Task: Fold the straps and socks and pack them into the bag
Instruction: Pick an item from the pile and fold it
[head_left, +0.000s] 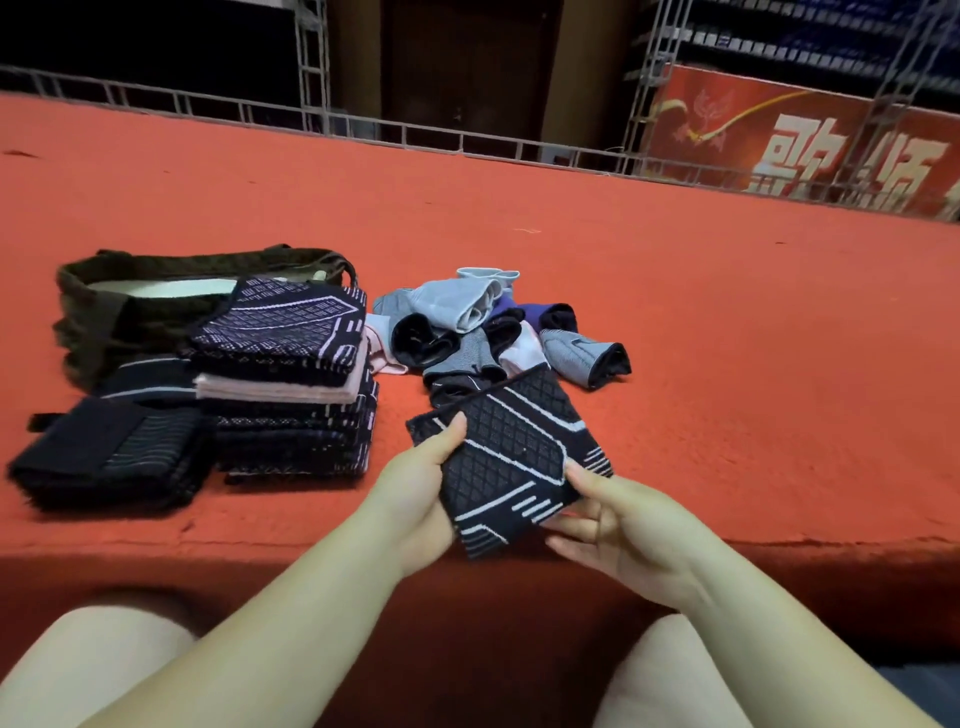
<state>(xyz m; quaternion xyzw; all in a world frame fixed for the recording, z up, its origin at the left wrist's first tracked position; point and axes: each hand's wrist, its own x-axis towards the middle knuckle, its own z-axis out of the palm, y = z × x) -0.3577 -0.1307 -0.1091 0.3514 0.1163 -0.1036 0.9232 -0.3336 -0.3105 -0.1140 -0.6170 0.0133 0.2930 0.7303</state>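
Observation:
A folded black strap with white lines is held just above the red surface's front edge. My left hand grips its left side, thumb on top. Along its right lower edge my right hand pinches it between thumb and fingers. Left of it stands a stack of folded patterned straps, and a flat pile of dark folded straps lies further left. Behind them sits the dark bag, its mouth open. A loose heap of blue, grey and black socks lies behind the held strap.
Everything rests on a red carpeted platform whose front edge runs just under my hands. A metal truss railing and a red banner border the far side. My knees show at the bottom.

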